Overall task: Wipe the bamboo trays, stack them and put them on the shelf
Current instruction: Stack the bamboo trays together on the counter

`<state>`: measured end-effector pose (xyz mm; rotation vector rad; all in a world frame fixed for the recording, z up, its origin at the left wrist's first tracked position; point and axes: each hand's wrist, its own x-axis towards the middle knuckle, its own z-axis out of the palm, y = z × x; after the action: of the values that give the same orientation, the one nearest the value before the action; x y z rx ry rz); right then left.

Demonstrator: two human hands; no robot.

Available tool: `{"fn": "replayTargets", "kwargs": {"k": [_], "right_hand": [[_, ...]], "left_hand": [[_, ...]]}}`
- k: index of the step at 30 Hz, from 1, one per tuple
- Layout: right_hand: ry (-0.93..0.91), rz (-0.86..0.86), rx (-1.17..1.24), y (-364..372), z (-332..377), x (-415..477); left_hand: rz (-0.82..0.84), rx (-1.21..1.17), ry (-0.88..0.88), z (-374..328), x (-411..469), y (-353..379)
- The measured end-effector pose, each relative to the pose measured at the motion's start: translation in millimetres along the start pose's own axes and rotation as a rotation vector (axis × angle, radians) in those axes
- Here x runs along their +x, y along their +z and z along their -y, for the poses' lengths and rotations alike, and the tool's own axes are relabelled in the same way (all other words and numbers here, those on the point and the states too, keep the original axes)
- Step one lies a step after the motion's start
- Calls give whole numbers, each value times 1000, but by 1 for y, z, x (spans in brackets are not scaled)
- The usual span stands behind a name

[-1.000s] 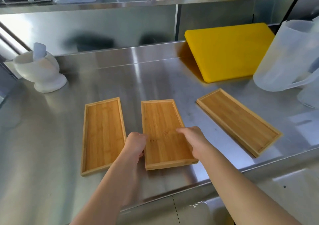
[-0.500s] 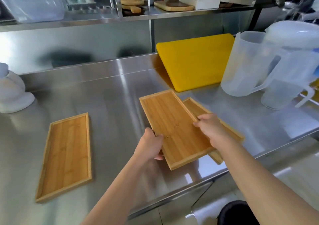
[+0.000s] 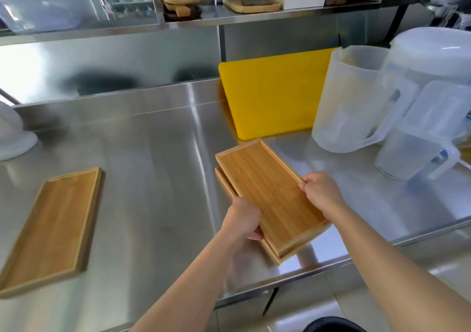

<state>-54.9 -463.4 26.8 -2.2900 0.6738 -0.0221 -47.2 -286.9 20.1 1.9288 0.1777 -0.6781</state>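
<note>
A bamboo tray (image 3: pixel 265 186) lies almost squarely on top of a second bamboo tray (image 3: pixel 224 178), of which only the left and near edges show. My left hand (image 3: pixel 242 219) grips the top tray's left long edge. My right hand (image 3: pixel 322 194) grips its right long edge. Both trays sit near the steel counter's front edge. A third bamboo tray (image 3: pixel 51 227) lies alone on the counter at the left. The steel shelf (image 3: pixel 254 17) runs above the counter's back wall.
A yellow cutting board (image 3: pixel 270 97) leans against the back wall. Translucent plastic jugs (image 3: pixel 356 97) stand at the right. A white ceramic object (image 3: pixel 12 133) sits at the far left. The shelf holds wooden boards, white boxes and a clear container.
Both hands lifted the middle tray, carried it right and set it over the right-hand tray, now nearly aligned. The view swung right, so the left tray sits further left.
</note>
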Motion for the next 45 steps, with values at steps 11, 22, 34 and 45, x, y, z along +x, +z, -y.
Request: {"fn": "replayTargets", "kwargs": {"k": [11,22,34,45], "right_hand": [[-77,-5,-45,16,-21,11],[-109,67,51,26,-30,12],[-108,99,153,66,-3,-5],[-206,202,132,143,76,-24]], "left_hand": [[-135,377,-51,3,2,18],[-151,-26,12,28,-15,20],[-223,-419,27,48,-17,-8],[-254,-397,117,108,-14,-125]]}}
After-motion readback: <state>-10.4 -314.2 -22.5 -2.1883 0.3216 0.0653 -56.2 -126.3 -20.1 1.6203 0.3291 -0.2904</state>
